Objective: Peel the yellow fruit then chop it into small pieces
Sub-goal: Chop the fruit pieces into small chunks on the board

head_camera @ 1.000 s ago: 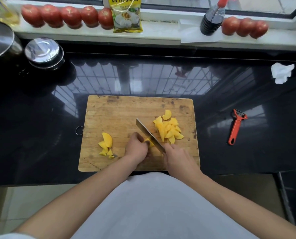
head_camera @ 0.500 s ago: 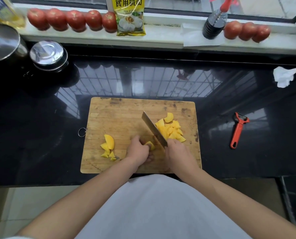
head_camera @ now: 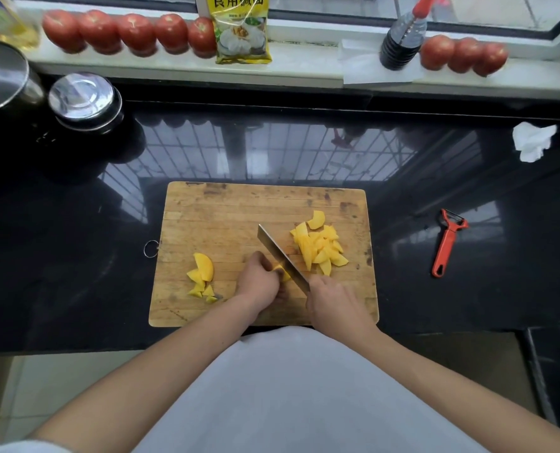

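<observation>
We're on the last bit of fruit (head_camera: pixel 281 273): a small yellow piece pinned on the cutting board (head_camera: pixel 226 217), just below board centre, mostly hidden under our left hand (head_camera: pixel 259 282). Left fingers are curled closed on top of it. The right hand (head_camera: pixel 332 304) is wrapped around the knife handle; the handle itself is covered, so grip depth is hard to tell. The knife (head_camera: pixel 283 258) runs from 5 o'clock up to 11 o'clock, blade right against the left fingers.

Risks as we judge them:
- Fingers: the piece is small, the blade is touching distance from the knuckles. Any slip means a cut.
- Slip: peeled flesh looks wet, so the piece could squirt out under pressure.
- Scatter: the cut pile (head_camera: pixel 319 246) sits at 2 o'clock from the blade, close by. A wide swing knocks pieces off the board onto the black counter (head_camera: pixel 76 256).
- Uneven size: the smaller heap (head_camera: pixel 201 276) at 9 o'clock looks like bigger wedges, probably needs another pass.

The red peeler (head_camera: pixel 446 245) lies well clear at 3 o'clock, not in the way. Peeling looks done; chopping is nearly finished.
</observation>
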A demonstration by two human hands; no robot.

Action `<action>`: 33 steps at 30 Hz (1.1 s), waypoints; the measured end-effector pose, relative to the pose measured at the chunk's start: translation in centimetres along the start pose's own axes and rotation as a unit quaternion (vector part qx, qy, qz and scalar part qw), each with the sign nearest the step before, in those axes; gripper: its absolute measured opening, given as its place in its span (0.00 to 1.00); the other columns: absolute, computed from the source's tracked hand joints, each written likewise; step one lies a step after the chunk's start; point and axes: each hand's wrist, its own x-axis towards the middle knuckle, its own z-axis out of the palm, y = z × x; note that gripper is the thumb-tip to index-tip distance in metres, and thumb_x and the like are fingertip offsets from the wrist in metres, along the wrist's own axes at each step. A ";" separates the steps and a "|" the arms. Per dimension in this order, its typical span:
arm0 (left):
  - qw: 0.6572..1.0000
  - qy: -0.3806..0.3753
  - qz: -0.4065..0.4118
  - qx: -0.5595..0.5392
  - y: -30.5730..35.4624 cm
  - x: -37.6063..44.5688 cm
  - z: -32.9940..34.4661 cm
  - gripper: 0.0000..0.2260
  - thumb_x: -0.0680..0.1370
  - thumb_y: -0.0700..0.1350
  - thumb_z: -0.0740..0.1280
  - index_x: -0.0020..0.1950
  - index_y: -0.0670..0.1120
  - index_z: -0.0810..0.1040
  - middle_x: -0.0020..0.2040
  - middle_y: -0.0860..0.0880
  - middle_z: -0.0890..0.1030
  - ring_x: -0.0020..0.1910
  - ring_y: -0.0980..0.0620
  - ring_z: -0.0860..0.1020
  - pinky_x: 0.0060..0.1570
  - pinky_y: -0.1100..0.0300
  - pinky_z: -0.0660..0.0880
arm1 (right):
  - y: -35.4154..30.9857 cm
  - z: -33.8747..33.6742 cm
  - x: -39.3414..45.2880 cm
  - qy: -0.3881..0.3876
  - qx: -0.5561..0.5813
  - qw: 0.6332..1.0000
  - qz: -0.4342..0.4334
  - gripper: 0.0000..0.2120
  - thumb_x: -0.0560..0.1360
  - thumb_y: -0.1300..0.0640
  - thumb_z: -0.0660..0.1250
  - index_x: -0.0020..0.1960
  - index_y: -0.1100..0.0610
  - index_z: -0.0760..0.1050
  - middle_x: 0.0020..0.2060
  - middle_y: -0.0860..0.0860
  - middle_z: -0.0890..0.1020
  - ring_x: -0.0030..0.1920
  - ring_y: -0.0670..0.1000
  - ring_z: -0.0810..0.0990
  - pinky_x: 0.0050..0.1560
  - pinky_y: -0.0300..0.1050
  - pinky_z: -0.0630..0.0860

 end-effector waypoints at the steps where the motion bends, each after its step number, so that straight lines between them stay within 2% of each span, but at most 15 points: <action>1: 1.000 -0.001 0.001 -0.001 0.0 0.0 0.0 0.04 0.83 0.41 0.65 0.52 0.47 0.70 0.44 0.38 0.85 0.40 0.38 0.87 0.40 0.43 0.86 | -0.1 0.1 0.1 -0.009 -0.001 1.000 0.006 0.06 0.84 0.58 0.55 0.50 0.51 0.67 0.45 0.49 0.72 0.42 0.52 0.71 0.41 0.47 0.68; 4: 1.000 -0.005 0.006 -0.001 -0.1 0.0 0.0 0.05 0.81 0.38 0.63 0.53 0.48 0.73 0.45 0.40 0.85 0.38 0.41 0.87 0.40 0.46 0.86 | -0.6 0.4 0.9 -0.025 -0.002 1.000 0.012 0.06 0.83 0.61 0.55 0.51 0.52 0.66 0.50 0.52 0.77 0.45 0.54 0.74 0.43 0.49 0.69; 8: 1.000 -0.010 0.003 -0.006 -0.2 -0.1 -0.1 0.04 0.83 0.39 0.64 0.57 0.45 0.73 0.46 0.39 0.85 0.41 0.40 0.87 0.41 0.46 0.86 | -1.0 0.8 2.3 0.004 0.013 1.000 0.016 0.06 0.84 0.60 0.53 0.51 0.53 0.67 0.51 0.54 0.77 0.49 0.60 0.78 0.43 0.53 0.71; 10: 1.000 -0.014 -0.009 -0.018 -0.2 -0.1 0.1 0.06 0.84 0.40 0.65 0.60 0.43 0.71 0.47 0.38 0.85 0.43 0.39 0.87 0.41 0.48 0.86 | -0.2 0.7 2.2 0.024 0.015 0.999 0.029 0.06 0.84 0.59 0.54 0.51 0.52 0.67 0.51 0.54 0.77 0.47 0.59 0.77 0.42 0.52 0.70; 13: 1.000 -0.019 -0.013 -0.019 -0.2 0.0 0.0 0.11 0.84 0.41 0.65 0.65 0.46 0.70 0.49 0.39 0.84 0.43 0.40 0.87 0.37 0.53 0.85 | 0.7 0.3 1.5 0.042 0.028 0.998 0.049 0.06 0.85 0.57 0.56 0.49 0.50 0.66 0.46 0.50 0.75 0.44 0.54 0.75 0.41 0.48 0.70; 16: 1.000 -0.004 0.000 0.001 -0.3 0.0 0.1 0.03 0.84 0.43 0.65 0.55 0.47 0.71 0.48 0.39 0.84 0.40 0.42 0.87 0.40 0.47 0.86 | 0.7 0.4 0.5 0.027 0.015 0.999 0.016 0.05 0.84 0.55 0.57 0.49 0.51 0.69 0.45 0.49 0.76 0.43 0.53 0.76 0.44 0.50 0.76; 19: 1.000 0.002 0.009 0.017 -0.2 -0.2 0.1 0.05 0.84 0.43 0.64 0.50 0.48 0.69 0.46 0.38 0.84 0.39 0.40 0.87 0.41 0.43 0.86 | 0.3 0.4 0.2 0.006 0.021 1.000 0.000 0.04 0.84 0.55 0.59 0.51 0.52 0.71 0.46 0.49 0.78 0.43 0.51 0.77 0.42 0.49 0.77; 24: 1.000 0.005 0.007 0.008 -0.2 -0.1 0.1 0.05 0.84 0.42 0.64 0.50 0.47 0.69 0.47 0.37 0.84 0.40 0.38 0.86 0.37 0.49 0.85 | 0.2 0.3 0.3 -0.011 0.016 1.000 0.003 0.04 0.84 0.57 0.57 0.52 0.52 0.70 0.45 0.49 0.74 0.44 0.52 0.76 0.45 0.51 0.77; 27: 0.999 0.007 0.023 0.021 -0.3 0.0 0.0 0.06 0.82 0.41 0.65 0.49 0.52 0.71 0.48 0.40 0.84 0.40 0.39 0.86 0.39 0.46 0.86 | -0.1 0.5 0.6 -0.029 0.011 0.999 0.009 0.04 0.84 0.58 0.57 0.54 0.52 0.70 0.49 0.50 0.76 0.47 0.54 0.77 0.49 0.53 0.78; 30: 0.999 0.004 0.038 0.026 -0.3 -0.1 0.0 0.10 0.81 0.37 0.63 0.50 0.54 0.74 0.50 0.43 0.84 0.41 0.41 0.86 0.38 0.47 0.86 | -0.8 0.9 1.7 -0.018 0.007 1.000 0.003 0.05 0.84 0.60 0.55 0.51 0.54 0.68 0.51 0.54 0.78 0.49 0.58 0.79 0.45 0.52 0.74; 31: 0.999 0.001 0.039 0.024 -0.1 -0.2 -0.1 0.10 0.81 0.36 0.63 0.51 0.53 0.74 0.50 0.43 0.84 0.41 0.42 0.86 0.37 0.49 0.85 | -1.0 0.9 2.2 -0.007 0.008 1.000 -0.001 0.06 0.84 0.60 0.54 0.50 0.54 0.68 0.51 0.55 0.78 0.49 0.59 0.79 0.43 0.53 0.73; 33: 0.999 -0.008 0.033 0.009 -0.3 -0.3 -0.1 0.06 0.83 0.38 0.63 0.56 0.48 0.73 0.49 0.39 0.84 0.39 0.44 0.86 0.36 0.51 0.85 | -1.2 0.6 3.1 0.004 0.023 1.000 0.006 0.07 0.84 0.58 0.55 0.52 0.55 0.71 0.50 0.54 0.79 0.49 0.59 0.79 0.45 0.54 0.76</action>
